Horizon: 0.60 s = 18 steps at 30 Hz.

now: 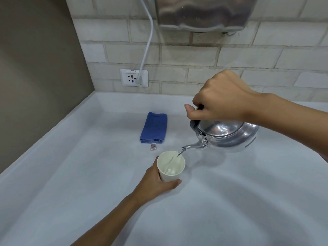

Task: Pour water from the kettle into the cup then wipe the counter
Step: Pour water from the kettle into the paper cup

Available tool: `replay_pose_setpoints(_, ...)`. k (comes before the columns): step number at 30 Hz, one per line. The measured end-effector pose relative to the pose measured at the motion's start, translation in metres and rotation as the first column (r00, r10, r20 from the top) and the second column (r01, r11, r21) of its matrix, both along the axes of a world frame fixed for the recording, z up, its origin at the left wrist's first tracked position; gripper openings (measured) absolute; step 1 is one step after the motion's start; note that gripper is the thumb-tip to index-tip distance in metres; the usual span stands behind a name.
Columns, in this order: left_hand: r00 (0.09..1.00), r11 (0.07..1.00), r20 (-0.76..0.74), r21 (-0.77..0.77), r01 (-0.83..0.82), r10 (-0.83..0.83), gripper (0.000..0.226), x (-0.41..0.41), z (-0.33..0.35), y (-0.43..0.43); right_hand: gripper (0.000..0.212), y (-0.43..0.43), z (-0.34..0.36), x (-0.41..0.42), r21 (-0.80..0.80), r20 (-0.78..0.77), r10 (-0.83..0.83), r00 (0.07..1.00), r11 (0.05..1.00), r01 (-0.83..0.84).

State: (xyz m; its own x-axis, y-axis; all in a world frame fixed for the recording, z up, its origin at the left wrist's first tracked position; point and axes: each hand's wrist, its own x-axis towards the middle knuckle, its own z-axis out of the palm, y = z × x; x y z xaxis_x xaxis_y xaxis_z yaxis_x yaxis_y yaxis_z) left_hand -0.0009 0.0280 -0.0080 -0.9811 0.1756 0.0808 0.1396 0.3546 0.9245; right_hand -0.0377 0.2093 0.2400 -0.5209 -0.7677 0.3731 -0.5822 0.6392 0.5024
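A shiny metal kettle (229, 137) hangs tilted above the white counter (88, 174), spout pointing left and down. My right hand (220, 98) grips its black handle from above. A thin stream of water runs from the spout into a cream cup (171, 167) standing on the counter. My left hand (154, 181) is wrapped around the cup's left and near side. A little water shows at the cup's bottom. A folded blue cloth (154, 127) lies flat on the counter behind the cup, touched by neither hand.
A brown wall (35, 68) borders the counter on the left. White tiles cover the back wall, with a socket plate (134, 78) and a white cable (149, 41) plugged in. A metal appliance (204, 13) hangs on the wall above the kettle.
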Motion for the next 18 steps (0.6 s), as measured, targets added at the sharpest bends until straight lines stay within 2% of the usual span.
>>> replay_pose_setpoints(18,1.000,1.000,-0.002,-0.007,-0.004,0.004,0.065,-0.0004,-0.0006,-0.0001,0.049,-0.0007,0.0032,0.0011,-0.004,-0.005,0.006,1.000,1.000,-0.006)
